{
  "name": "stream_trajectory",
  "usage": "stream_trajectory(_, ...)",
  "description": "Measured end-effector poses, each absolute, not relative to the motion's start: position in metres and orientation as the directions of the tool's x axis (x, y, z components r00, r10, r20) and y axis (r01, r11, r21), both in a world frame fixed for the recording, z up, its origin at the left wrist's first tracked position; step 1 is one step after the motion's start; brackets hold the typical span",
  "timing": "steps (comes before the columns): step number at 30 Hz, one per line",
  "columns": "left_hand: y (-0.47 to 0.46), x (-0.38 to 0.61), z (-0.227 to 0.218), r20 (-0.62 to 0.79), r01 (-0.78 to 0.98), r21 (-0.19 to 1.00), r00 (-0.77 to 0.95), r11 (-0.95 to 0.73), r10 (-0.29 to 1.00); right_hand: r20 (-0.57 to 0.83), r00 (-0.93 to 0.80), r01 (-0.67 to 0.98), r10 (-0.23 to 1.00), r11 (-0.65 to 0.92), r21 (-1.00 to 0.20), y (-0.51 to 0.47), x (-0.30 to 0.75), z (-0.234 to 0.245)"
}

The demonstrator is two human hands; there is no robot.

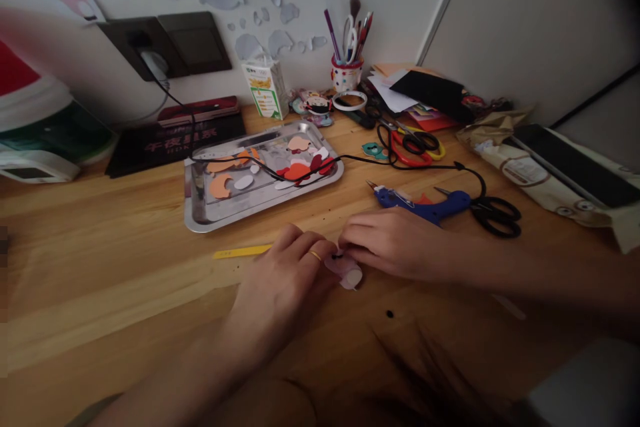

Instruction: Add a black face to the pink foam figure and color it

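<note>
1. Pale pink cutout (343, 271) lay just right of centre, low in the frame, under the fingers of both hands; dark marking near its top, round pale patch at its lower end.
2. Left hand (285, 273), ring on one finger, grasped the cutout at its upper left edge.
3. Right hand (385, 240) pinched the cutout's top, fingertips close to the left's; exact contact partly hidden.
4. Yellow strip (243, 251) lay on the worktop (125, 267), left of centre, its right end behind the left hand.
5. Small black piece (390, 313) sat below the right hand, apart from it.
6. Blue glue gun (453, 205) lay just beyond the right hand, black-handled scissors (500, 217) beside it, right of centre.
7. Metal tray (199, 213), upper centre-left, held orange, red and white cutouts (220, 185); a black cable (225, 160) crossed over it.
</note>
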State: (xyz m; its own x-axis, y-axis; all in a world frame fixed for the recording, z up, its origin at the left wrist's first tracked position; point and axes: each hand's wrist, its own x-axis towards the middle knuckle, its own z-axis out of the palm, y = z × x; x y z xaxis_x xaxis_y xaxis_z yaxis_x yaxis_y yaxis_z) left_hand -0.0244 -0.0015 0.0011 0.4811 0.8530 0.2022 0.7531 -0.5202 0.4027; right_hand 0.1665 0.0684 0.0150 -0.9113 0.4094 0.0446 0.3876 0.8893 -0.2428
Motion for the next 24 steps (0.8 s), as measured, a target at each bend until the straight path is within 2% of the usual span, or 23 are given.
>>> stream_trajectory(4,-0.001,-0.025,0.000,0.226,0.740,0.405,0.488,-0.537,0.843,0.037,-0.924,0.359,0.381,0.897,-0.258,0.068,0.167,0.014)
stream_trajectory(10,-0.001,-0.023,0.002,0.208,0.745,0.415,0.480,-0.521,0.852,0.074,-0.972,0.222,0.225,0.974,-0.041,0.070,0.160,0.015)
stream_trajectory(12,-0.001,-0.022,0.003,0.205,0.747,0.426,0.469,-0.510,0.859,0.097,-0.966,0.235,0.239,0.971,-0.055,0.073,0.159,0.014)
stream_trajectory(13,-0.001,-0.022,0.002,0.202,0.750,0.433,0.459,-0.500,0.865,0.114,-0.955,0.263,0.276,0.958,-0.113,0.074,0.159,0.015)
stream_trajectory(15,0.000,-0.023,0.002,0.195,0.755,0.451,0.438,-0.477,0.878,0.161,-0.905,0.333,0.394,0.891,-0.309,0.076,0.160,0.018)
stream_trajectory(18,0.002,-0.026,0.003,0.189,0.737,0.519,0.395,-0.433,0.899,0.184,-0.788,0.376,0.588,0.695,-0.612,0.074,0.161,0.028)
stream_trajectory(22,0.004,-0.027,0.014,0.189,0.593,0.747,0.241,-0.299,0.952,0.079,-0.722,0.339,0.688,0.451,-0.826,0.066,0.160,0.041)
stream_trajectory(24,0.004,-0.024,0.022,0.127,0.485,0.852,0.174,-0.197,0.976,0.009,-0.715,0.316,0.699,0.335,-0.888,0.063,0.158,0.044)
